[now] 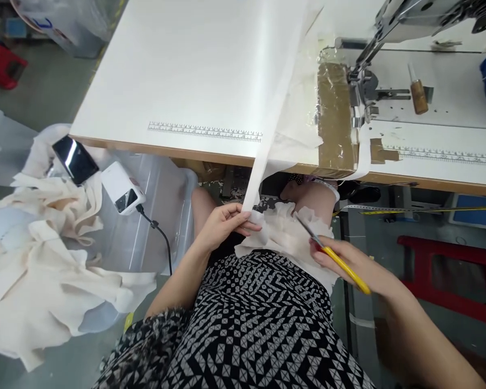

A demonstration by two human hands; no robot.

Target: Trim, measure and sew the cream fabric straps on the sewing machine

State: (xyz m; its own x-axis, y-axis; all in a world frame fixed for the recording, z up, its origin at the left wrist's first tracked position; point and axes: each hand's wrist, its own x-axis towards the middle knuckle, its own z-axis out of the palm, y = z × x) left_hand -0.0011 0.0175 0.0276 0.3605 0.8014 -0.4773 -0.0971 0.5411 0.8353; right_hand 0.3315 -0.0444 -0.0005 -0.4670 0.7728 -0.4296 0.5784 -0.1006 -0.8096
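Pinched between the thumb and fingers of my left hand (229,221) is a long white fabric strip (263,154), which runs down over the table edge from the tabletop. My right hand (334,254) is closed around yellow-handled scissors (344,266), seen nearly edge-on. Their metal tip points up and left, over the crumpled white fabric (285,232) on my lap. A gap separates the blades from the strip in my left hand.
A sewing machine (364,81) stands on the white table (194,70), with a wooden-handled tool (419,96) beside it. At left, a plastic bin (156,183) holds a power bank (122,187), a phone (75,159) and cream fabric pieces (44,292). A red stool (449,275) is at right.
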